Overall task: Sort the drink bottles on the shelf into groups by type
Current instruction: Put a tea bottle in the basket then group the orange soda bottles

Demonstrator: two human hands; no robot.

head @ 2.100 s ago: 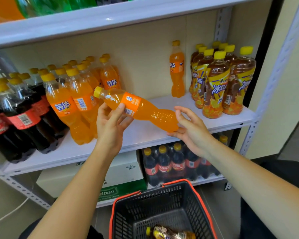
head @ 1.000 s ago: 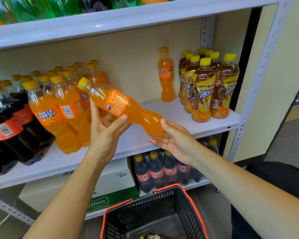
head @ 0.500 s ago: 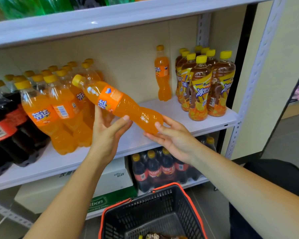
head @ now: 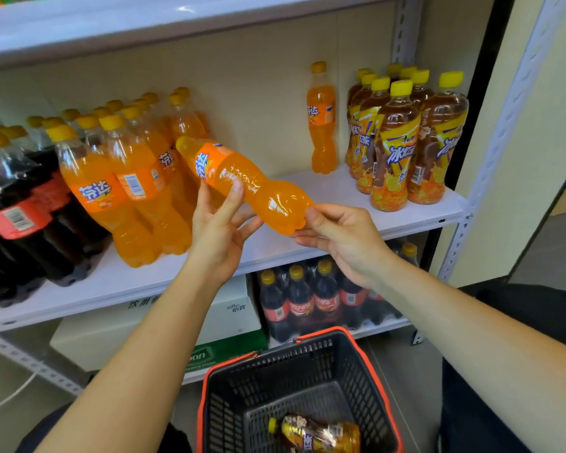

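Orange soda bottle (head: pixel 264 190) tilted btwn left hand (head: pixel 219 225) & right hand (head: pixel 344 237).

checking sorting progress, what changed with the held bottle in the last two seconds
The held orange soda bottle was turned on its long axis, so its logo faces the camera. The left hand shifted from the label to the body below it; the right hand still holds the base. Unchanged: the lone orange bottle by the iced tea bottles, the tea bottle in the basket.

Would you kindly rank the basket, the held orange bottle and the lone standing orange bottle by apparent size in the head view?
Basket; held orange bottle, though nearness inflates it; lone standing orange bottle.
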